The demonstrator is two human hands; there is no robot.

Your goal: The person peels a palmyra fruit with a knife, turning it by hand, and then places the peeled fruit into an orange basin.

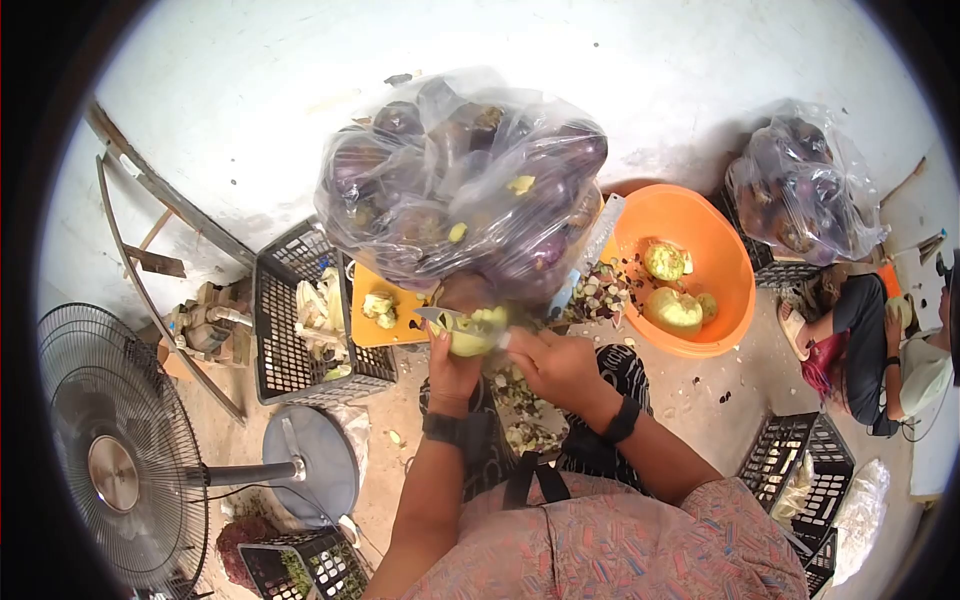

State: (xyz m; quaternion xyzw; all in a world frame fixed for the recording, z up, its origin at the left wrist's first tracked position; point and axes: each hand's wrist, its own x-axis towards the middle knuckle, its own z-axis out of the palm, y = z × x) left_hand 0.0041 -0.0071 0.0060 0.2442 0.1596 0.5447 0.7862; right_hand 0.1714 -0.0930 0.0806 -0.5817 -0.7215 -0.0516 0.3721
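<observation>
At left are a fan (pixel 113 473) (grey base (pixel 325 492)) and wooden beam (pixel 168 192).

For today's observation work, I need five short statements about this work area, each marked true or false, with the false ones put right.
1. The right hand grips a knife. True.
2. The left hand is empty. False: it holds a pale green vegetable.
3. Peeled pieces lie in the orange basin. True.
4. The fan is at the right of the picture. False: it is at the left.
5. The larger plastic bag holds dark purple vegetables. True.
</observation>
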